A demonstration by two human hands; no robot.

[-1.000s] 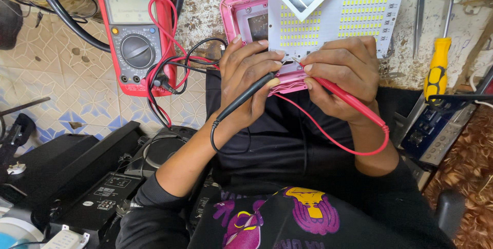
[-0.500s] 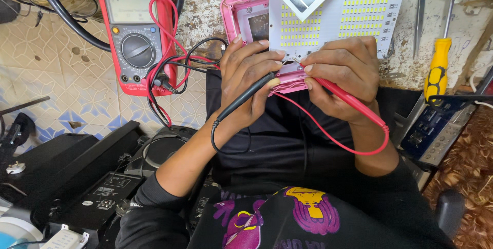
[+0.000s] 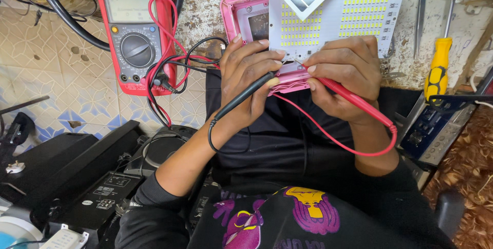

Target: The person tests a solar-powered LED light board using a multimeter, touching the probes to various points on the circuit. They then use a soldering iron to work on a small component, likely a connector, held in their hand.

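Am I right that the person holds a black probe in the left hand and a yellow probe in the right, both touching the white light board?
Not quite. In the head view the right hand holds a red probe, not a yellow one; the yellow thing is a screwdriver lying off to the side. The left hand does hold the black probe, and both tips meet the white light board.

A worn, patterned floor covering (image 3: 56, 74) in cream with blue diamonds spreads across the left side, marked by dark stains. Beside it, the counter (image 3: 205, 2) shows a rough, chipped and mottled whitish surface. Black equipment cases (image 3: 77, 172) crowd the lower left corner. At the right edge lies a brown, floral-patterned surface (image 3: 470, 177). The light is even and soft, casting only faint shadows.
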